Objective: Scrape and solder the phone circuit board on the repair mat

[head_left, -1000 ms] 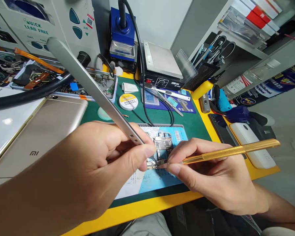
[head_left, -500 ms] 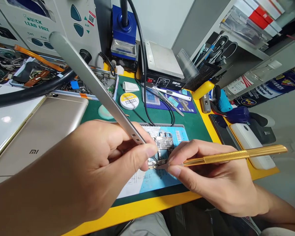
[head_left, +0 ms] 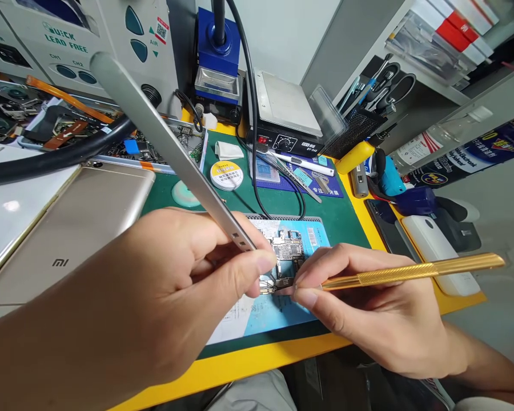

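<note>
On the blue mat (head_left: 269,321) lies the board (head_left: 288,249), left hand (head_left: 192,285) pinched round tweezers (head_left: 167,146) and right hand (head_left: 372,311) pinched round a knife (head_left: 411,275), both tools gripped low, presumably to steady their tips at the board's near edge

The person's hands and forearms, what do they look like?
The ungloved left hand and ungloved right hand show no visible rings or markings. No sleeve, watch or bracelet shows on the bare left forearm or bare right forearm.
</note>
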Tool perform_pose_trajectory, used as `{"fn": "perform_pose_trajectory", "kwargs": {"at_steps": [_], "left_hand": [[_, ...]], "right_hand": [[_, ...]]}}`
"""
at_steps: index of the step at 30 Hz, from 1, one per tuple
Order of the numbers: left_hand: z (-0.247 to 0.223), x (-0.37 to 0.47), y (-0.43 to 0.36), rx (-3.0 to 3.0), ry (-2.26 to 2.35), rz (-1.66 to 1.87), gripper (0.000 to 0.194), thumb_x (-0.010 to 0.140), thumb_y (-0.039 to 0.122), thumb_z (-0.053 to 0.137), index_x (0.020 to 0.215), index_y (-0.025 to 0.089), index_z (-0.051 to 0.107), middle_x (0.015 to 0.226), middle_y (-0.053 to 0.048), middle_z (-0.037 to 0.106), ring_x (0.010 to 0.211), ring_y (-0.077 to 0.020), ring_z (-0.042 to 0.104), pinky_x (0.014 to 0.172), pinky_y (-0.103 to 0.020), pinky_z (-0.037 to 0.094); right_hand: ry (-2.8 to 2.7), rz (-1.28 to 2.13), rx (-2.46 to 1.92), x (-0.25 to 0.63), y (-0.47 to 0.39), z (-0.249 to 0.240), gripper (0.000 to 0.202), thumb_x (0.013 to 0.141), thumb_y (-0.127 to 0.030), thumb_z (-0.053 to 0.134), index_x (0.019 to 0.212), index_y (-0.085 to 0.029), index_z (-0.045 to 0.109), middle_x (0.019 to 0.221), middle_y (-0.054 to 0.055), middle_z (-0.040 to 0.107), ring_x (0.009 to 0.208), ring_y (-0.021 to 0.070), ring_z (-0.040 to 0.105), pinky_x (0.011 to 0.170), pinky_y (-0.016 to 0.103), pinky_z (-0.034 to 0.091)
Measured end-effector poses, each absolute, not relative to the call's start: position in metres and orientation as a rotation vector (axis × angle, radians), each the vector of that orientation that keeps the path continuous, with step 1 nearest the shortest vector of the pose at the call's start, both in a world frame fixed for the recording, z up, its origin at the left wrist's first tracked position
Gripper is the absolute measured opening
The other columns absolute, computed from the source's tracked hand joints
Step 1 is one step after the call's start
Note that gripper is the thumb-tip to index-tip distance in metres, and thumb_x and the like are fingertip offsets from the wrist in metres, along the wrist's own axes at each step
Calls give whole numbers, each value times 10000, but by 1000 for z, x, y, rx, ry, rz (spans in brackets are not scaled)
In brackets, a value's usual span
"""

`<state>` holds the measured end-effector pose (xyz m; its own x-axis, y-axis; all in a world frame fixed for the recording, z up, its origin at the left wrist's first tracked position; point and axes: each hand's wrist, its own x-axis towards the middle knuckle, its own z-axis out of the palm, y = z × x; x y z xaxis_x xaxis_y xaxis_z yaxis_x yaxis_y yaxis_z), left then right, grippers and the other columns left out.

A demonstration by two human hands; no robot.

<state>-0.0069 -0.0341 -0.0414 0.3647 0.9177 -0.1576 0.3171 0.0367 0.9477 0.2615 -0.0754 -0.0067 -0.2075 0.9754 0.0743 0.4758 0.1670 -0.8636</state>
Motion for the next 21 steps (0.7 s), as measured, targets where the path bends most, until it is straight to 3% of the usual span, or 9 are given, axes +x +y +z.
{"fn": "perform_pose_trajectory", "kwargs": {"at_steps": [6, 10, 12, 16, 21], "left_hand": [[-34, -3, -44, 1443, 1408, 702, 450, 942, 773, 885, 737, 376, 935, 506, 34, 641, 466, -90, 383, 408, -156, 349], [-37, -5, -43, 1457, 1294, 694, 423, 993, 708, 876, 762, 358, 925, 484, 49, 569, 440, -91, 320, 388, -200, 326], [-39, -5, -39, 1488, 1239, 704, 397, 1012, 677, 880, 792, 347, 908, 497, 51, 566, 434, -107, 408, 388, -221, 353], [-39, 0, -29, 1546, 1185, 749, 354, 1005, 687, 901, 882, 355, 898, 584, 35, 658, 562, -187, 714, 416, -246, 459], [-37, 1, -28, 1551, 1174, 747, 342, 1006, 694, 887, 915, 364, 903, 611, 31, 682, 629, -212, 788, 423, -246, 484]], "right_hand": [[-1805, 921, -1365, 262, -76, -5, 192, 982, -174, 1039, 832, -227, 932, 737, 96, 915, 589, 239, 851, 543, 292, 712], [-1808, 928, -1374, 261, -76, -6, 188, 987, -176, 1042, 840, -226, 935, 742, 96, 914, 583, 233, 837, 533, 289, 696], [-1811, 931, -1377, 260, -75, -7, 193, 986, -181, 1050, 840, -223, 932, 740, 99, 912, 584, 234, 836, 530, 287, 691], [-1812, 908, -1366, 261, -74, -7, 182, 991, -166, 1035, 849, -222, 936, 743, 100, 915, 582, 238, 840, 512, 285, 678], [-1825, 892, -1348, 262, -76, -8, 183, 978, -150, 1051, 853, -218, 936, 752, 95, 924, 592, 238, 857, 538, 288, 702]]}}
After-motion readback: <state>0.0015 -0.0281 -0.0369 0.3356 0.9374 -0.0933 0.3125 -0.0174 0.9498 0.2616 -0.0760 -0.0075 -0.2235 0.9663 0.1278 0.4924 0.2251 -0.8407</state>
